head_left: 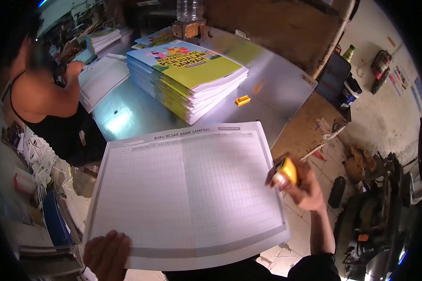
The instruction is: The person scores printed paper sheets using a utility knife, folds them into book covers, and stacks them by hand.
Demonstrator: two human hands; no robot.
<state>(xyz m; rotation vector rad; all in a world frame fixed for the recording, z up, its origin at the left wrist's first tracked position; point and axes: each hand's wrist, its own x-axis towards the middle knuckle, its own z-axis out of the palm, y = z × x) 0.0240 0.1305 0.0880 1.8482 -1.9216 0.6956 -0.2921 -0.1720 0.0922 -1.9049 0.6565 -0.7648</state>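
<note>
A wide printed sheet [183, 196], ruled in a grid and headed "BUKU BESAR BANK SAMPAH", lies spread in front of me, with a fold line down its middle. My left hand [108, 255] rests on its lower left corner, fingers close together and laid over the paper; the thumb is not clear. At the right edge, my right hand [307, 187] is closed around a small yellow and dark tool [287, 172], blurred, its exact kind unclear. Beyond the sheet stands a tall stack of booklets [187, 77] with blue and green covers.
A small yellow-orange item [243, 100] lies on the metal table [272, 70] right of the stack. At left, a person [47, 98] works over white sheets [105, 77]. A plastic bottle [190, 10] stands at the back. Dark machinery [370, 220] fills the right side.
</note>
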